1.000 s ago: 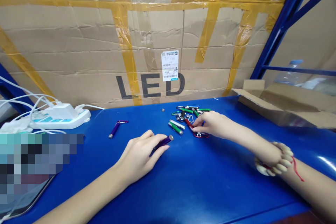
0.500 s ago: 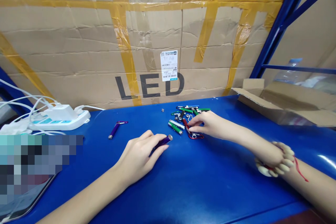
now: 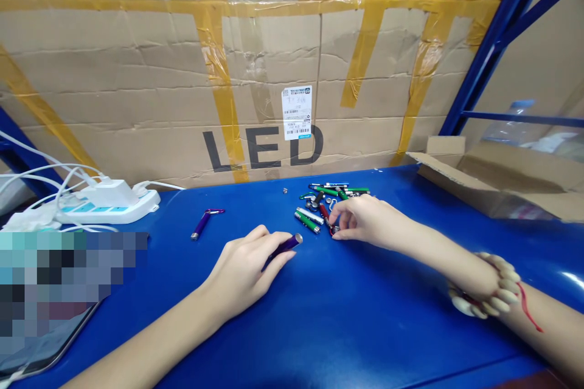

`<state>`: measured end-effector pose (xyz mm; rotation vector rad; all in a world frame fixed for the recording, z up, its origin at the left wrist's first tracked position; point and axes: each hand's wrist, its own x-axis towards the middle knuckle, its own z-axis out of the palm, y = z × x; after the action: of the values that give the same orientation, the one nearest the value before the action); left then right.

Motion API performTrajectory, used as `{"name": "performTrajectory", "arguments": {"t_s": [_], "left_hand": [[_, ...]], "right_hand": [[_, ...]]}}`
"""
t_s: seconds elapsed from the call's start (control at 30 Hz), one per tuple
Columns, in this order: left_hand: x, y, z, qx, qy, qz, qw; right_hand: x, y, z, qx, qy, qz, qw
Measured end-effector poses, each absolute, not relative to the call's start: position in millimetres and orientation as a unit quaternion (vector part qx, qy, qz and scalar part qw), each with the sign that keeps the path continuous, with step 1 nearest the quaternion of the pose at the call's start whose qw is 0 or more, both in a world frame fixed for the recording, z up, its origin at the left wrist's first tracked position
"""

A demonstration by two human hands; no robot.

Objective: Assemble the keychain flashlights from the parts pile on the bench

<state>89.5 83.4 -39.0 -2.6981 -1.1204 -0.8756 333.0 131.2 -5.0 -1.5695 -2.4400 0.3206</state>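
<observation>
My left hand [image 3: 253,261] is closed around a purple pocket flashlight [image 3: 288,244], its round end poking out past the thumb and index finger. At the near edge of a small pile, the curled fingers of my right hand [image 3: 360,222] close on the red carabiner clip [image 3: 331,232] of a red pocket flashlight [image 3: 324,213]; most of the clip is hidden under the hand. Just left of it lie a green flashlight [image 3: 307,221] and a silver one [image 3: 310,214]. Behind are more green flashlights [image 3: 326,191] and small metal parts [image 3: 312,204].
A purple flashlight with a clip [image 3: 201,226] lies on the blue table [image 3: 292,328] at left. Further left are a white power strip [image 3: 109,209] with cables and a blurred-out tablet-like device [image 3: 50,340]. An open cardboard box [image 3: 456,188] stands right; a large taped carton [image 3: 159,97] rises behind.
My right hand has shifted slightly down over the red flashlight's clip, covering more of it. My left hand keeps the purple flashlight. The whole view has moved slightly.
</observation>
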Motion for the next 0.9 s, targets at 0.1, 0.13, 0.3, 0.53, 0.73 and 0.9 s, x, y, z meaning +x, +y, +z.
{"name": "performTrajectory", "arguments": {"t_s": [0.1, 0.13, 0.3, 0.53, 0.73, 0.9], "left_hand": [[89.8, 83.2, -38.3, -0.883, -0.367, -0.288, 0.046], [89.8, 83.1, -38.1, -0.884, -0.368, -0.287, 0.045], [89.7, 83.0, -36.8, -0.884, -0.367, -0.286, 0.044], [90.1, 82.8, -36.9, -0.883, -0.364, -0.293, 0.042], [90.1, 82.6, -37.4, -0.885, -0.363, -0.287, 0.042], [90.0, 82.8, -36.5, -0.886, -0.363, -0.284, 0.040]], "right_hand": [[332.4, 134.4, -11.4, -0.519, -0.839, 0.099, 0.134], [331.5, 135.1, -13.5, -0.515, -0.841, 0.093, 0.139], [326.2, 137.1, -22.7, -0.515, -0.842, 0.038, 0.159], [326.6, 142.7, -26.8, -0.455, -0.845, 0.061, 0.275], [318.7, 134.5, -22.0, -0.395, -0.844, 0.085, 0.352], [312.6, 125.0, -24.7, -0.359, -0.872, 0.084, 0.323]]}}
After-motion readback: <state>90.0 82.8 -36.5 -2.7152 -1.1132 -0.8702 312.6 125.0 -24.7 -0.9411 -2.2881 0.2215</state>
